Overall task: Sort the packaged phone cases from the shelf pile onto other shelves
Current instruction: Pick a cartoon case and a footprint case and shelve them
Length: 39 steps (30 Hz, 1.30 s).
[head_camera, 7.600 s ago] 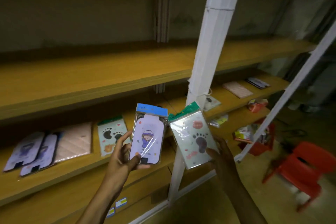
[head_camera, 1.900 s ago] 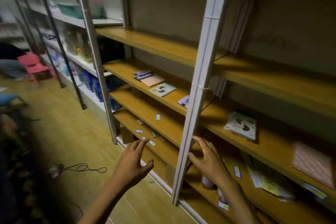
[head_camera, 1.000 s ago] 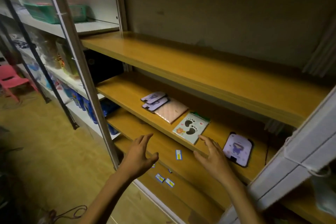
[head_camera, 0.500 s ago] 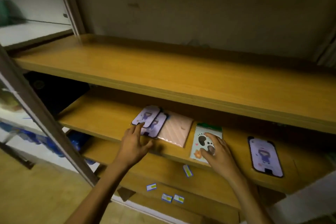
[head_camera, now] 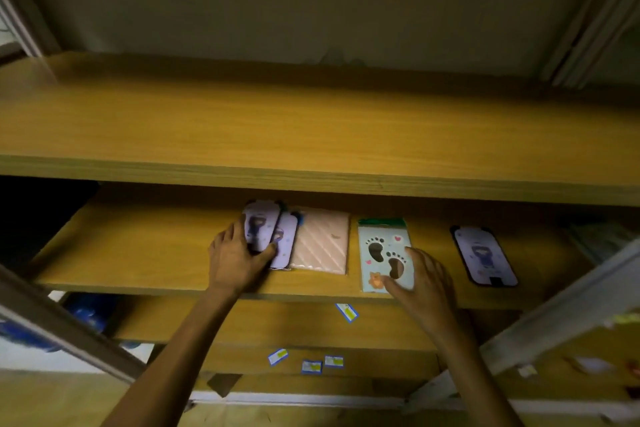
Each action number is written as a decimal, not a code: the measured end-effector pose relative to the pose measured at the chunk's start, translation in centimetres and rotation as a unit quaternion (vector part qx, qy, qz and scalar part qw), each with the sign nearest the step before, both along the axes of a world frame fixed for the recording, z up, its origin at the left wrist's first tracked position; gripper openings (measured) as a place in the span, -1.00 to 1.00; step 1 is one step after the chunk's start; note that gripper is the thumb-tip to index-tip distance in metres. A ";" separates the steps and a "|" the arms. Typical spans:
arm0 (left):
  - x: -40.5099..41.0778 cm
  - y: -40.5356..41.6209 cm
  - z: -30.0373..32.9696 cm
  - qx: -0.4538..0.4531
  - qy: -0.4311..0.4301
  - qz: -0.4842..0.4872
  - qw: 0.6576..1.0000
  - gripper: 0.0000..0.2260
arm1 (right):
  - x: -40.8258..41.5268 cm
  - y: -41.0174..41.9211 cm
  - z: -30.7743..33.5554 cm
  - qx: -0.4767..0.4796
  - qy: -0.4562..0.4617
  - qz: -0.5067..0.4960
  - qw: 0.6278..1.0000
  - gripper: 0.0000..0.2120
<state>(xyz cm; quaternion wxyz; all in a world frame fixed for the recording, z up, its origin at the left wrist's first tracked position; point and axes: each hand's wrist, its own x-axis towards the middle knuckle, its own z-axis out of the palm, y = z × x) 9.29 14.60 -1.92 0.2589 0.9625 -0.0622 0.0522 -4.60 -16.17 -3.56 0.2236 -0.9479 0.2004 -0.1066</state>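
On the middle wooden shelf [head_camera: 138,253] lie several packaged phone cases. Two overlapping purple cartoon cases [head_camera: 265,229] sit at the left, and my left hand [head_camera: 235,256] grips them, thumb on top and fingers at their left edge. A pink quilted case [head_camera: 322,241] lies beside them. My right hand [head_camera: 419,284] rests with spread fingers on the lower right of a mint footprint case [head_camera: 379,250] with a green header. Another purple cartoon case [head_camera: 485,255] lies alone further right.
A broad upper shelf [head_camera: 311,135] overhangs the cases. White metal uprights slant at lower left [head_camera: 69,333] and lower right [head_camera: 561,319]. Small blue and yellow price labels [head_camera: 311,362] stick to the lower shelf edges. Dark objects fill the left bay.
The view has closed in on the middle shelf. My left hand has slid onto the two purple cases and taken hold of them. My right hand stays on the footprint case.
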 end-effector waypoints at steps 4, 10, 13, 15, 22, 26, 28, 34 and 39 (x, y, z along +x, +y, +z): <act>-0.9 -0.1 -0.2 -0.059 -0.003 0.016 0.998 -0.12 | -0.8 0.5 0.1 -0.009 -0.002 -0.008 1.000 -0.18; -4.5 -1.1 0.1 -0.123 -0.043 0.002 0.992 -0.12 | -2.1 0.6 0.0 -0.035 -0.001 -0.027 0.999 -0.25; -5.9 -1.5 -0.1 -0.134 -0.061 -0.013 0.989 -0.12 | -2.5 0.7 -0.1 -0.042 -0.004 -0.033 0.999 -0.21; -6.4 -1.7 -0.4 -0.131 -0.061 -0.011 0.989 -0.11 | -2.8 0.7 -0.1 -0.058 -0.003 -0.052 0.997 -0.17; -6.7 -3.2 -0.5 -0.086 -0.054 -0.005 0.995 -0.12 | -4.1 1.2 -0.2 -0.024 -0.025 -0.097 0.995 -0.25; -6.3 -5.0 -0.4 -0.073 -0.057 -0.011 0.996 -0.12 | -3.6 0.9 0.2 -0.019 0.017 -0.094 0.995 -0.23; -6.0 -5.4 -0.2 -0.069 -0.073 -0.018 0.995 -0.14 | -3.6 0.7 0.0 -0.041 0.024 -0.085 0.995 -0.28; -6.0 -5.2 0.4 -0.054 -0.112 -0.041 0.991 -0.15 | -4.8 0.4 -0.4 0.066 -0.035 -0.082 0.994 -0.42; -6.1 -4.8 0.9 -0.087 -0.090 -0.052 0.991 -0.11 | -4.7 0.4 -0.4 0.239 -0.088 -0.079 0.964 -0.48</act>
